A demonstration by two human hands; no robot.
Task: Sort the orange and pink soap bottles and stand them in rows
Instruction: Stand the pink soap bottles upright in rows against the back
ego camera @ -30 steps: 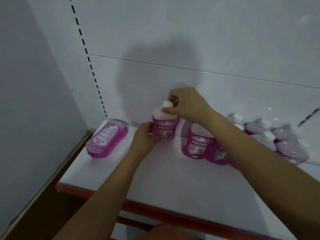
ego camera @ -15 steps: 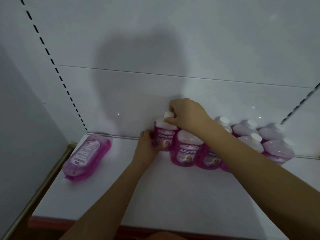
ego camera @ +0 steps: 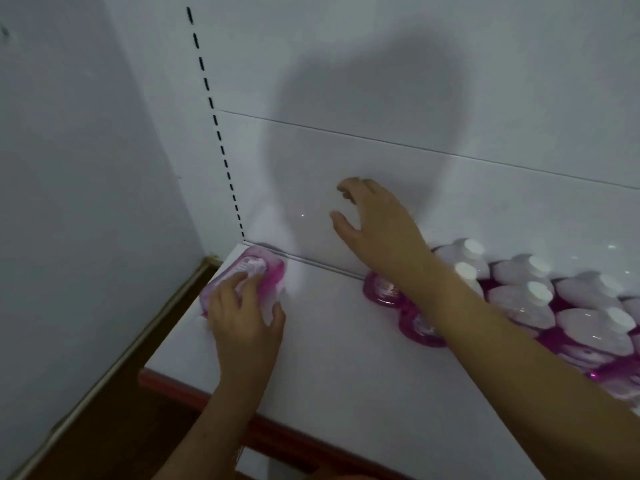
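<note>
1. Pink translucent plastic soap bottle [ego camera: 258,275], white label up, lies flat at the far left corner of the white shelf [ego camera: 332,344], against the back panel.
2. Left hand [ego camera: 244,320] sits on top of this bottle; fingers curl over its near end, thumb on its right side. Motion blur hides the exact grip.
3. Right hand [ego camera: 375,220] hovers above the shelf before the white back panel [ego camera: 381,98], fingers spread and relaxed, holding nothing.
4. Standing pink soap bottles with white caps [ego camera: 533,296] are packed in rows at the right, far side of the shelf; right forearm crosses over the leftmost ones.
5. Shelf front edge carries a red strip [ego camera: 277,434].
</note>
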